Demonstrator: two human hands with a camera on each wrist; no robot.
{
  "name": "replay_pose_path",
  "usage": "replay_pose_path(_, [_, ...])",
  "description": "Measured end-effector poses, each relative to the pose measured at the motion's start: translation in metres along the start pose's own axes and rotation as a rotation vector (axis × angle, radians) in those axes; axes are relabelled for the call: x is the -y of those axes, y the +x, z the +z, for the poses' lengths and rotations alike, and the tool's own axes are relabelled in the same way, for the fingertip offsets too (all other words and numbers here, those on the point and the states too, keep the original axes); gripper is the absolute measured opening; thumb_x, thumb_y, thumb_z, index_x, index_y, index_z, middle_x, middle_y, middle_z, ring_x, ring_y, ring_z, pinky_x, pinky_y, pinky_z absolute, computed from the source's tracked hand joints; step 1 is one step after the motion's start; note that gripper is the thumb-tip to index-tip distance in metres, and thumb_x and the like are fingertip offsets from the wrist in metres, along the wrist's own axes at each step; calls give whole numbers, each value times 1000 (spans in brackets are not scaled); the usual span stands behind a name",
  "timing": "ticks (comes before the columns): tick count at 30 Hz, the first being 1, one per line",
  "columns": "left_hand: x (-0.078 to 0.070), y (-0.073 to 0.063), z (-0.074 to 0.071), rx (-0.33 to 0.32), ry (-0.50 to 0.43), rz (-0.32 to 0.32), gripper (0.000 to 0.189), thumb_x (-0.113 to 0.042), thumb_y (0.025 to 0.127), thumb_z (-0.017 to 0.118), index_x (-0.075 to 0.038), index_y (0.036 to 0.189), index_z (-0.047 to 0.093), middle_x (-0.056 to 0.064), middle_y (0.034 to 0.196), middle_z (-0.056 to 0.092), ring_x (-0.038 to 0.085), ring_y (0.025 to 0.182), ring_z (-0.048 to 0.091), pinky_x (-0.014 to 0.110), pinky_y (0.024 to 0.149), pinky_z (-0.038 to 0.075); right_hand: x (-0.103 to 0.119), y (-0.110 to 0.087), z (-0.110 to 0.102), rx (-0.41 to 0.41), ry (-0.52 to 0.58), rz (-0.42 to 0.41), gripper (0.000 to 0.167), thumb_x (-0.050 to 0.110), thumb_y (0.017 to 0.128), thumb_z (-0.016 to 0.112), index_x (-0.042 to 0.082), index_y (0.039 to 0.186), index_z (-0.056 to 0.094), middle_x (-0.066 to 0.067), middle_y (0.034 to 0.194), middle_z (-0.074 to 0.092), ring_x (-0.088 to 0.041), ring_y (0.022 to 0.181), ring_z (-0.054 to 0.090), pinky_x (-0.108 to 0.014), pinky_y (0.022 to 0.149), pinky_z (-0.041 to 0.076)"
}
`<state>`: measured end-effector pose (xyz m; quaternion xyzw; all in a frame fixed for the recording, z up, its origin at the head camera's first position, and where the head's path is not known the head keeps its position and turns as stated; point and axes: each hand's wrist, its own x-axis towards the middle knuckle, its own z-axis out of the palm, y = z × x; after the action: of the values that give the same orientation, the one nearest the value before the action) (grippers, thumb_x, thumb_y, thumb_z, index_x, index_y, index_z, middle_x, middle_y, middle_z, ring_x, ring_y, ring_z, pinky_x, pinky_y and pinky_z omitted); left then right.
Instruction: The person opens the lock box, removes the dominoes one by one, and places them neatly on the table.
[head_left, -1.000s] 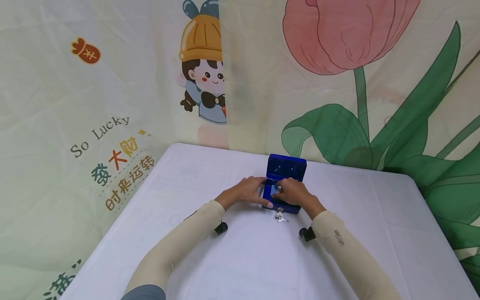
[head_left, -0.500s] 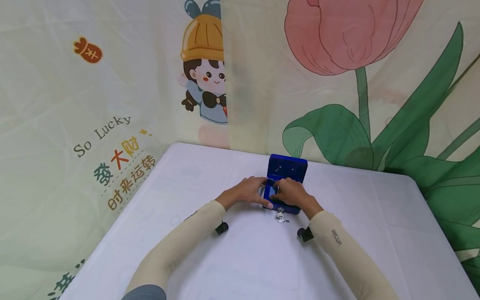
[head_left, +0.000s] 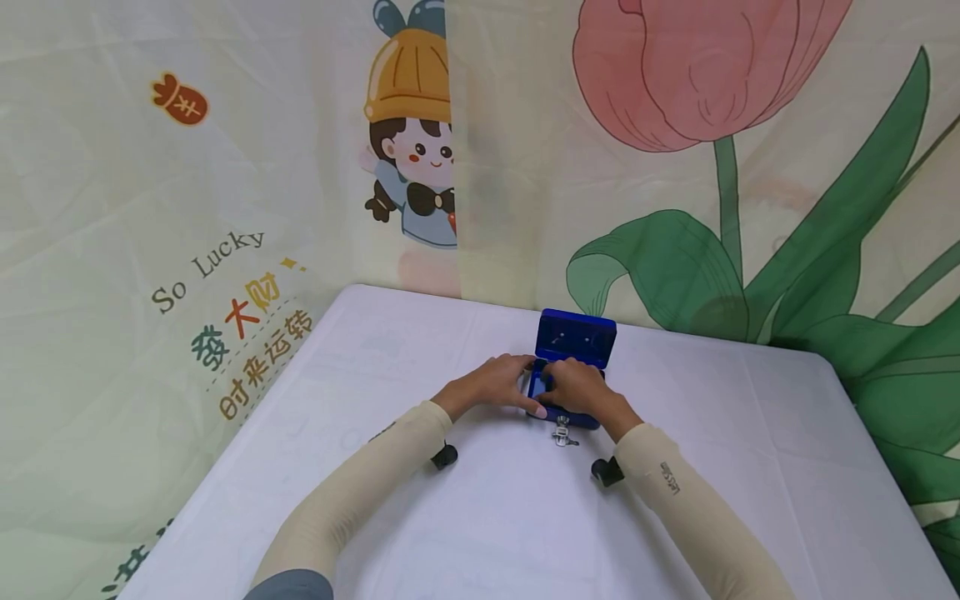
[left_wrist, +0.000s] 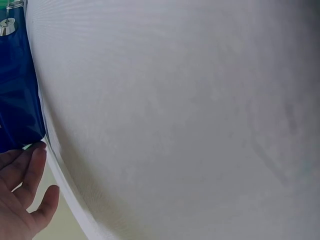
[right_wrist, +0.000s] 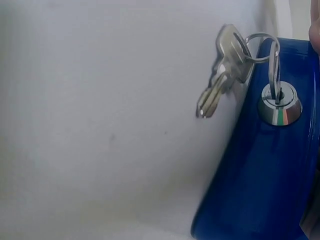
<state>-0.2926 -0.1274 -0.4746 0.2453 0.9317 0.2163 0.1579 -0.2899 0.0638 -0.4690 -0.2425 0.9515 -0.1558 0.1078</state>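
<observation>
Resting on the white tabletop [head_left: 487, 517], the blue box [head_left: 573, 342] stands with its lid raised toward the wall; left hand [head_left: 498, 383] and right hand [head_left: 577, 387] curl around its base. The left wrist view shows fingertips [left_wrist: 37, 152] touching the box's corner. The right wrist view shows keys [right_wrist: 225, 75] hanging from the front lock [right_wrist: 279, 105].

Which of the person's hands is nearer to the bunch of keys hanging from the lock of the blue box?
The right hand: it lies over the blue box, just above the keys. The left hand holds the box's left side, farther from them.
</observation>
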Motion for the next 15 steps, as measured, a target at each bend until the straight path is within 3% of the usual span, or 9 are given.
replay_pose_path(15, [2, -2, 0, 0, -37, 10, 108, -65, 73, 80, -9, 155, 36, 10, 150, 52, 26, 138, 49, 43, 114, 42, 7, 0, 5, -20, 7, -7, 46, 31, 86, 81, 6, 123, 71, -10, 116, 74, -28, 102, 70, -45, 93, 58])
